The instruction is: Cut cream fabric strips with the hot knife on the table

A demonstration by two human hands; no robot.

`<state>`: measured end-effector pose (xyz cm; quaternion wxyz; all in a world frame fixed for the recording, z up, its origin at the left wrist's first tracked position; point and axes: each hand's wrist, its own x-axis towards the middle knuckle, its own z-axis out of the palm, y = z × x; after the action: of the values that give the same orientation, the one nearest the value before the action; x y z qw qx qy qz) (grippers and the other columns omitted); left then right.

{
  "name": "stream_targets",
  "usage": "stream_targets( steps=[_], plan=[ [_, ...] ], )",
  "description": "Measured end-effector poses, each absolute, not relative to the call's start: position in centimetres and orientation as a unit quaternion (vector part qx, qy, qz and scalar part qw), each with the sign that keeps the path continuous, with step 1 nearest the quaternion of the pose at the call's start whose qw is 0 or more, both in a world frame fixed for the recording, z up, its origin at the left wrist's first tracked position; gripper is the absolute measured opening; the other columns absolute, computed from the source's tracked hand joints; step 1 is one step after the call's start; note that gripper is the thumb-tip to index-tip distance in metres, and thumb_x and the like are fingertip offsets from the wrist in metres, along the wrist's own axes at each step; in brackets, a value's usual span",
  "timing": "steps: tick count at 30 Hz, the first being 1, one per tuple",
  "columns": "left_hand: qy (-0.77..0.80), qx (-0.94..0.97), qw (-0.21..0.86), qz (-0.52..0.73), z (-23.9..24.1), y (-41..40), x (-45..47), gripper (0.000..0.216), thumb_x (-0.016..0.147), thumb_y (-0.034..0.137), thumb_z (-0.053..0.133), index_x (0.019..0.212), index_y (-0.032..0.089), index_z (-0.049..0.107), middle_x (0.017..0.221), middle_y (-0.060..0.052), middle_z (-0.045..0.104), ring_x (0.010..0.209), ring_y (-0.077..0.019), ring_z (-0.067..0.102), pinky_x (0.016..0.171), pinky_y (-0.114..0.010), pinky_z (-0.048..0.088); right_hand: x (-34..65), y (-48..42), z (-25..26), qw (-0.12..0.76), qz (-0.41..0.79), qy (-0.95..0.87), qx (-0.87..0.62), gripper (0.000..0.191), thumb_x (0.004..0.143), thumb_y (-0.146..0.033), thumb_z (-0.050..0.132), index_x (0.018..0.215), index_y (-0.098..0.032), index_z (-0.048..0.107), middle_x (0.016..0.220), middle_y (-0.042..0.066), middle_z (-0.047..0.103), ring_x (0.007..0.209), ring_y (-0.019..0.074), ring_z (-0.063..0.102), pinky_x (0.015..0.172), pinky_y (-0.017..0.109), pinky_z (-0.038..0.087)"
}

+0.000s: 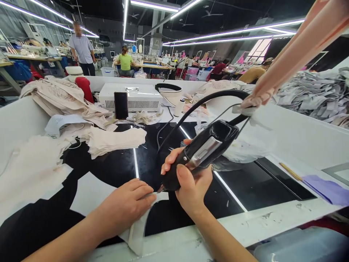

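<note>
I have the right hand (192, 185) gripping the black tool (207, 153), tip at the white piece (91, 193) on the worktop (244, 185); left hand (128, 203) covers it, can't tell if pinching. Looks like edge work; next move calls for steady tip guidance.

Bright tube lights (155, 5) hang from a dark ceiling (103, 12) above distant worktables (155, 66).
</note>
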<state>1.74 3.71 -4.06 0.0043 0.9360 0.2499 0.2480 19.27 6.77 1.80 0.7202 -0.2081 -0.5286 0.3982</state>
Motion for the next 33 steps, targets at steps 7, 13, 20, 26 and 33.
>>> stream_targets(
  steps=[7,13,20,26,33],
  plan=[
    [0.247,0.936,0.008,0.25,-4.2,3.7,1.7,0.021,0.104,0.008,0.048,0.118,0.011,0.063,0.113,-0.009,0.068,0.103,-0.0222,0.064,0.1,-0.042,0.057,19.3,6.8,2.0,0.723,0.386,-0.536,-0.204,0.033,0.092,-0.024,0.072,0.122,-0.029,0.06,0.082,-0.004,0.066,0.059,0.0112,0.061,0.053,0.025,0.056],
    [0.251,0.936,0.016,0.245,-4.2,3.6,1.6,0.022,0.104,0.008,0.048,0.12,0.011,0.064,0.113,-0.009,0.067,0.103,-0.0219,0.063,0.1,-0.042,0.057,20.5,7.0,2.4,0.74,0.357,-0.522,-0.227,0.035,0.09,-0.027,0.075,0.12,-0.027,0.06,0.081,-0.004,0.065,0.059,0.0119,0.061,0.052,0.025,0.057],
    [0.252,0.938,0.025,0.238,-4.2,3.5,1.4,0.025,0.102,0.007,0.05,0.124,0.01,0.062,0.117,-0.01,0.067,0.106,-0.0235,0.062,0.1,-0.043,0.058,20.5,6.8,2.0,0.74,0.355,-0.52,-0.237,0.037,0.088,-0.031,0.077,0.119,-0.027,0.058,0.081,-0.004,0.064,0.057,0.0123,0.062,0.05,0.026,0.057],
    [0.253,0.936,0.022,0.242,-4.3,3.6,1.4,0.023,0.103,0.008,0.05,0.121,0.011,0.063,0.116,-0.009,0.067,0.106,-0.0219,0.063,0.102,-0.042,0.057,20.2,6.7,2.1,0.737,0.357,-0.522,-0.24,0.034,0.089,-0.027,0.075,0.119,-0.026,0.058,0.079,-0.004,0.066,0.055,0.0117,0.062,0.05,0.025,0.057],
    [0.257,0.935,0.026,0.243,-3.7,3.5,1.4,0.024,0.104,0.01,0.048,0.121,0.012,0.064,0.115,-0.01,0.068,0.108,-0.0221,0.063,0.099,-0.04,0.058,20.1,5.7,2.4,0.733,0.382,-0.517,-0.22,0.039,0.089,-0.033,0.078,0.121,-0.026,0.058,0.081,-0.003,0.065,0.058,0.0133,0.062,0.05,0.027,0.056]
  ],
)
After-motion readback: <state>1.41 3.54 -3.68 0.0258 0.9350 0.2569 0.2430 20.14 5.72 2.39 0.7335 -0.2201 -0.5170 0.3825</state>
